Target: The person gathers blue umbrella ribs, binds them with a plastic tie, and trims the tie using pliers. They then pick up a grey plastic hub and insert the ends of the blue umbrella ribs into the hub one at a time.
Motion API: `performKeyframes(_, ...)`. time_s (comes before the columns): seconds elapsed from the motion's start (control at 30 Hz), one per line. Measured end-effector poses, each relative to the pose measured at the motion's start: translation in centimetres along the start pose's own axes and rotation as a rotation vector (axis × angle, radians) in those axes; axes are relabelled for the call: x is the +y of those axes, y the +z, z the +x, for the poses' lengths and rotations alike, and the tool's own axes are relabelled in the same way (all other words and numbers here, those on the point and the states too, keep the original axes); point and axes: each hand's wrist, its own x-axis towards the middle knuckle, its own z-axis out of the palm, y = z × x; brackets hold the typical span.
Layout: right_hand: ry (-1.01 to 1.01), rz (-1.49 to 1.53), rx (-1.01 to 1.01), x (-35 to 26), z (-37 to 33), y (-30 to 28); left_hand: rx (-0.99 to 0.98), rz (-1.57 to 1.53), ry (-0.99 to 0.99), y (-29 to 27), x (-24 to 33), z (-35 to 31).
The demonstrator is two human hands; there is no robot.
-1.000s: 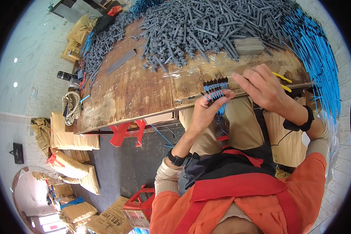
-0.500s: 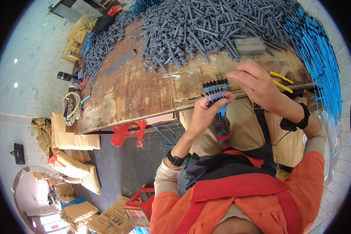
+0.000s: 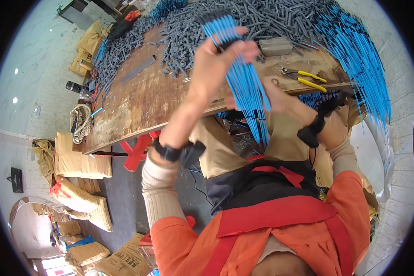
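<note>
A bundle of thin blue rods (image 3: pixel 246 83) with black tips slants over the table's front edge. My left hand (image 3: pixel 209 66) is closed around its upper part, just below the black ends. My right hand (image 3: pixel 278 96) lies behind the lower part of the bundle. Its fingers are mostly hidden by the rods and smeared by motion, so their grip is unclear. Lower down, the blue ends hang above my lap. To the right of the bundle, pliers with yellow handles (image 3: pixel 312 83) lie on the table, with a small ring (image 3: pixel 275 81) beside them.
Grey plastic fittings (image 3: pixel 280 23) are heaped across the back of the wooden table (image 3: pixel 142 101). A grey block (image 3: pixel 276 46) sits at the heap's edge, and a flat strip (image 3: pixel 138 69) lies to the left. More blue rods (image 3: pixel 368 69) overhang the right side. Sacks (image 3: pixel 83 154) stand on the left.
My left hand has moved up and forward, raising the rods over the table. My right hand has come down and left behind them. The pliers are now more exposed.
</note>
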Motion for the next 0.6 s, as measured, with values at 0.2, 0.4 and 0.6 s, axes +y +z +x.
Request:
performKeyframes(0.2,-0.24,-0.336,0.181,4.8,-2.3,0.0,0.043,0.114,0.17,0.3,-1.4,-2.9)
performKeyframes(0.4,-0.48,-0.354,-0.06,6.4,-2.3,2.1,-0.327,0.292,0.222,-0.6,-5.4,-11.4)
performKeyframes(0.6,-0.043,-0.184,0.27,7.7,-3.5,-4.7,-0.046,0.135,-0.001,-2.9,-14.6,-9.4)
